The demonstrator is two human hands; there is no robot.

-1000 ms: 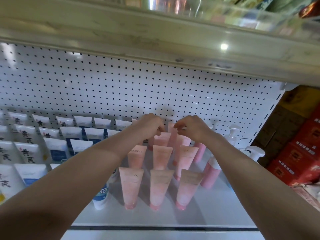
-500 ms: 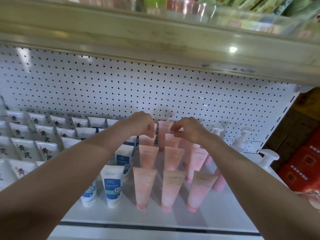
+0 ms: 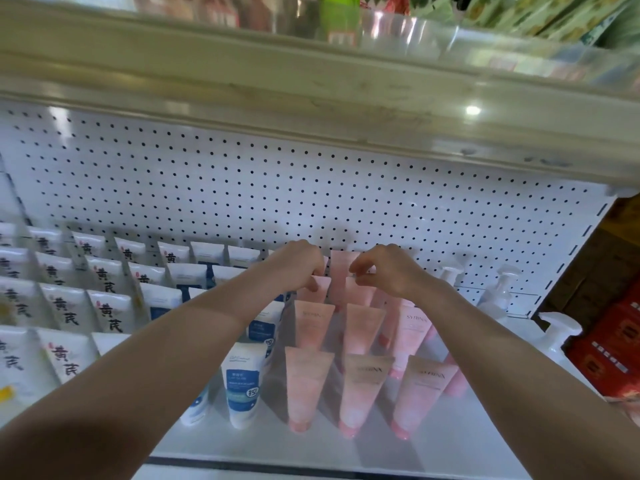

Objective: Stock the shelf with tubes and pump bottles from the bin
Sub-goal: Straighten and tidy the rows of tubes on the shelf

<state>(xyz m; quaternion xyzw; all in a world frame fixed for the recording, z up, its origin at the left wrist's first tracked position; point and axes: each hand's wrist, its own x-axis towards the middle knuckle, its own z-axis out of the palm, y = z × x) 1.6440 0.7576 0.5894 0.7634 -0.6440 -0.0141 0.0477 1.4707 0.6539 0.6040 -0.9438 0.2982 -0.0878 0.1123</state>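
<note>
Pink tubes [image 3: 308, 386] stand cap-down in rows on the white shelf [image 3: 450, 441]. Both my hands reach to the back rows by the pegboard. My left hand [image 3: 298, 265] has curled fingers pinching the top edge of a pink tube [image 3: 320, 289] in the left column. My right hand [image 3: 384, 271] pinches the top edge of a neighbouring pink tube [image 3: 362, 292]. One more pink tube [image 3: 341, 268] stands upright between the two hands. White pump bottles [image 3: 498, 296] stand at the right end of the shelf. The bin is out of view.
White tubes with black characters [image 3: 65, 306] fill the left of the shelf, and blue-and-white tubes [image 3: 242, 386] stand beside the pink ones. The pegboard back wall [image 3: 242, 188] is close behind my hands. An upper shelf [image 3: 311, 84] overhangs. Red boxes [image 3: 616, 344] are stacked at the right.
My hands have stayed at the back pink tubes with small finger shifts. My view has turned left, showing more white and blue tubes.
</note>
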